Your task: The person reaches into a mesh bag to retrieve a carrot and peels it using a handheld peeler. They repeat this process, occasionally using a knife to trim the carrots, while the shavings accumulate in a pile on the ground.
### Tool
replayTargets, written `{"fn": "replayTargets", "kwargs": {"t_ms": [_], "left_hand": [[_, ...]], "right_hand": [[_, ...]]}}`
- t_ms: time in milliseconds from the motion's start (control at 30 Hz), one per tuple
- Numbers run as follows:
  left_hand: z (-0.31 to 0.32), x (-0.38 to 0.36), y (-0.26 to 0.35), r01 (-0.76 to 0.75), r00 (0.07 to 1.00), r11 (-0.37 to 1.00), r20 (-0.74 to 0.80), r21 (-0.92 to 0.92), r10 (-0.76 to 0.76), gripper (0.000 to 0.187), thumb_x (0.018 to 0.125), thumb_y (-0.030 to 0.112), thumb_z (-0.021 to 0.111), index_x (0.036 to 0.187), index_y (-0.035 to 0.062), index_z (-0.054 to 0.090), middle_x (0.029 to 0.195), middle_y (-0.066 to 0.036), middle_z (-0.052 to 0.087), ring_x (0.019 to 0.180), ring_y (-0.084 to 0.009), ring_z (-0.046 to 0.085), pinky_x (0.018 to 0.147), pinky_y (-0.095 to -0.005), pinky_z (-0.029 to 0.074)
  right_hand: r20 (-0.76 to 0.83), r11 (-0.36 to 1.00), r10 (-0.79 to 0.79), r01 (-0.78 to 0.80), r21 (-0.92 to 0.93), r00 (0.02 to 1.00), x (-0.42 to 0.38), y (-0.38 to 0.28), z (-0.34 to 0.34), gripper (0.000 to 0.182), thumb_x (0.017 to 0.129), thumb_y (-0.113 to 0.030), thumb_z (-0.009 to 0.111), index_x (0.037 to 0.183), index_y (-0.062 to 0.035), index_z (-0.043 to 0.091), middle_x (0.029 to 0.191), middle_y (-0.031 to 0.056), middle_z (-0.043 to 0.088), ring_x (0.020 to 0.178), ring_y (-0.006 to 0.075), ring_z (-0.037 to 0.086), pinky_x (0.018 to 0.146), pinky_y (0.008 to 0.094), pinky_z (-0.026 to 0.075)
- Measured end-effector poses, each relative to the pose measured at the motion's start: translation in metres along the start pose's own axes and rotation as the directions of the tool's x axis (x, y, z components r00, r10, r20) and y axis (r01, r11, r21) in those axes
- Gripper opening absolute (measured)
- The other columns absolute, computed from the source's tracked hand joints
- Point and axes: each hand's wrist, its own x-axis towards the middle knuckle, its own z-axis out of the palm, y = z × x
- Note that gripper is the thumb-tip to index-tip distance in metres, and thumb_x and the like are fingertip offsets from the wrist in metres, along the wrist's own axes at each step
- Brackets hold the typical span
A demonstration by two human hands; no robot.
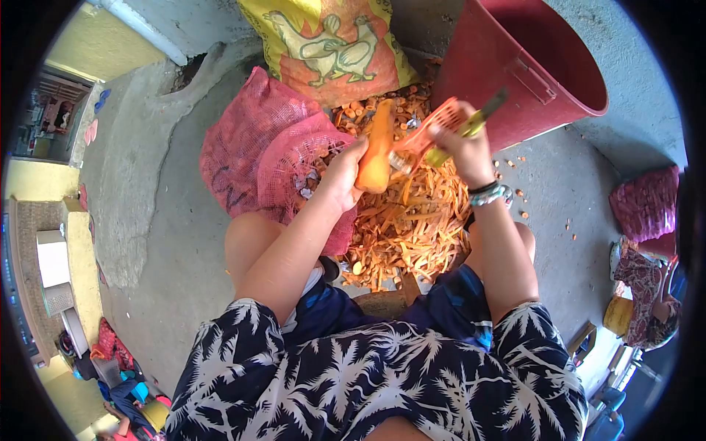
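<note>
My left hand (pixel 344 175) is closed round the lower part of a peeled orange carrot (pixel 377 147), held upright over the peelings. To its right, my right hand (pixel 465 147) grips a peeler (pixel 434 126) with an orange slotted part, and a knife (pixel 485 114) with a yellow-green handle is in the same hand. Motion blurs the peeler's near end, close beside the carrot; whether they touch is unclear. Below both hands lies a heap of carrot peelings (pixel 415 228) with cut carrot ends.
A pink mesh sack (pixel 243 151) lies at the left, and a yellow printed sack (pixel 327 48) stands behind the heap. A large red bin (pixel 478 73) is at the back right. Farther right is a purple sack (pixel 646 206). Other people show at both lower edges.
</note>
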Motion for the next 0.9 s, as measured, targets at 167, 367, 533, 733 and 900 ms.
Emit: {"fn": "replayTargets", "kwargs": {"t_ms": [167, 367, 533, 733, 900], "left_hand": [[0.006, -0.001, -0.012, 0.072, 0.997, 0.997, 0.001, -0.008, -0.072, 0.038, 0.091, 0.038, 0.041, 0.111, 0.0071, 0.05, 0.1, -0.008, 0.058, 0.084, -0.0157, 0.058, 0.072, -0.0321, 0.047], [0.001, -0.01, -0.011, 0.191, 0.974, 0.98, 0.112, 0.061, -0.196, 0.041, 0.092, 0.036, 0.039, 0.11, 0.0008, 0.048, 0.09, -0.013, 0.058, 0.071, -0.0202, 0.059, 0.059, -0.0305, 0.05], [-0.028, 0.023, -0.006, 0.063, 0.992, 0.994, 0.118, -0.084, -0.053, 0.037, 0.093, 0.032, 0.036, 0.112, 0.0028, 0.048, 0.094, -0.011, 0.058, 0.082, -0.0192, 0.059, 0.07, -0.032, 0.049], [0.011, 0.007, -0.007, 0.006, 0.999, 0.994, -0.047, -0.112, -0.012, 0.035, 0.093, 0.034, 0.035, 0.108, 0.0062, 0.051, 0.092, -0.006, 0.059, 0.075, -0.0142, 0.058, 0.063, -0.0271, 0.048], [0.003, -0.006, -0.01, 0.179, 0.982, 0.983, 0.058, 0.031, -0.18, 0.042, 0.092, 0.038, 0.04, 0.112, 0.0021, 0.048, 0.092, -0.011, 0.058, 0.074, -0.0204, 0.06, 0.065, -0.0311, 0.051]], "right_hand": [[0.214, 0.996, 0.004, 0.014, -0.083, 0.977, -0.004, 0.008, 0.016, 0.038, 0.068, -0.004, 0.073, 0.1, -0.0008, 0.054, 0.086, 0.002, 0.061, 0.077, 0.0106, 0.057, 0.069, 0.0242, 0.048], [-0.572, 0.985, -0.121, 0.168, 0.03, 0.811, 0.045, 0.031, -0.043, 0.023, 0.074, 0.001, 0.067, 0.092, -0.0037, 0.053, 0.077, 0.0025, 0.06, 0.063, 0.0081, 0.056, 0.054, 0.0205, 0.047], [-0.075, 0.999, 0.021, -0.018, 0.045, 0.997, -0.006, 0.001, 0.02, 0.036, 0.073, -0.004, 0.069, 0.104, -0.0007, 0.051, 0.082, 0.0041, 0.061, 0.068, 0.0102, 0.057, 0.057, 0.0227, 0.048], [0.103, 0.999, 0.012, -0.008, -0.043, 0.995, -0.006, 0.012, 0.024, 0.043, 0.071, -0.007, 0.072, 0.108, 0.0019, 0.051, 0.09, 0.006, 0.062, 0.08, 0.0126, 0.059, 0.066, 0.0253, 0.051], [-0.465, 0.968, -0.234, 0.158, -0.197, 0.854, 0.052, 0.024, -0.038, 0.03, 0.071, -0.001, 0.07, 0.095, -0.0027, 0.053, 0.081, 0.0054, 0.062, 0.064, 0.0107, 0.058, 0.055, 0.0203, 0.048]]}}
